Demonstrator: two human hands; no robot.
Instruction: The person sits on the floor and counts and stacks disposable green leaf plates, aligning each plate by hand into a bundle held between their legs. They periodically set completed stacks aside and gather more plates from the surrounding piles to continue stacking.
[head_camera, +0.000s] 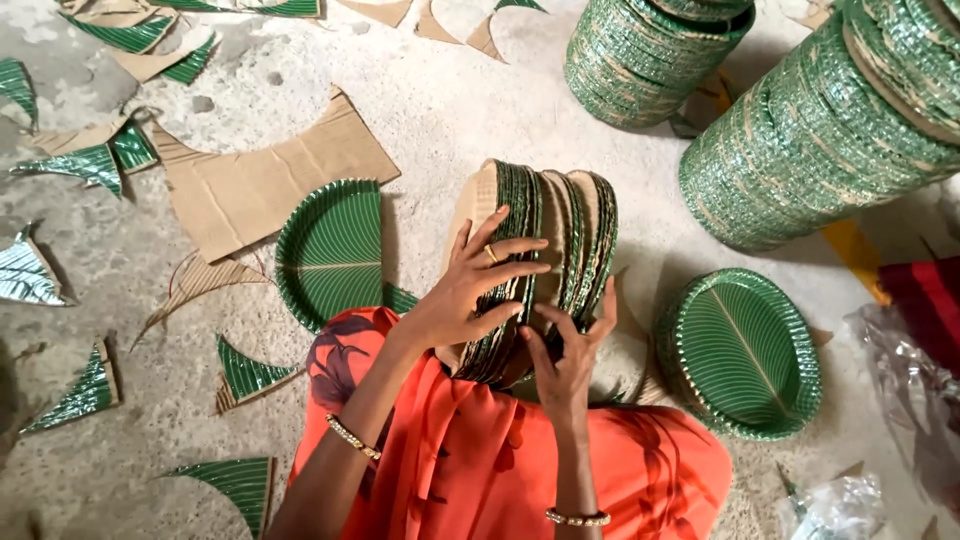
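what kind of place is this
Probably a small paper-plate workshop, worked on a bare concrete floor. Tall stacks of green leaf-print plates stand about, cardboard offcuts litter the floor, and both hands sort a bundle of plates.

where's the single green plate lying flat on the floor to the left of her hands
In the head view the single green plate lies flat on the floor left of centre, just left of the left hand, beside a brown cardboard sheet and above the orange cloth.

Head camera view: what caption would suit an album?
Both hands, left and right, hold a stack of green leaf-patterned paper plates on edge.
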